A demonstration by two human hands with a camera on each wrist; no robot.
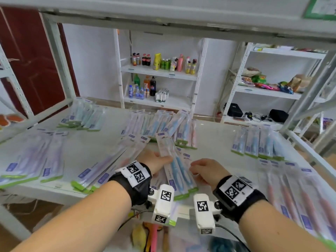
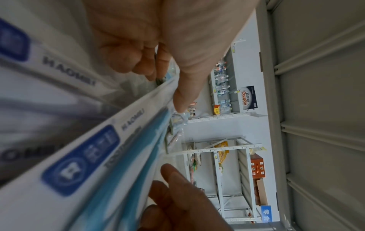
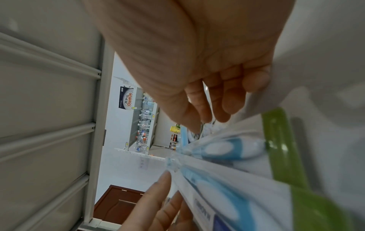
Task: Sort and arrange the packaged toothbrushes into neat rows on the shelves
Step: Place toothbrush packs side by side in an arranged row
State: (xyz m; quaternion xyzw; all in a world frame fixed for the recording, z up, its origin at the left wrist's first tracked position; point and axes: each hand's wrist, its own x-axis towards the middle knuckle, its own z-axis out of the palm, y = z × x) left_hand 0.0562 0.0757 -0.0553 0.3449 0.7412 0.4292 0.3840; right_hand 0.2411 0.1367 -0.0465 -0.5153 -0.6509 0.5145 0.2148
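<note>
On the white shelf (image 1: 214, 140), packaged toothbrushes are being kept in six loose groups, from the purple row (image 1: 34, 157) at far left to the pink row (image 1: 298, 190) at far right. At front centre, a blue toothbrush pack (image 1: 179, 171) is being grasped along its left edge by the left hand (image 1: 154, 160). The right hand (image 1: 205, 170) is being held at the pack's right edge; whether it is gripping cannot be told. The pack's HAOMEI lettering (image 2: 132, 119) is shown only in the left wrist view, its green end strip (image 3: 280, 140) in the right.
</note>
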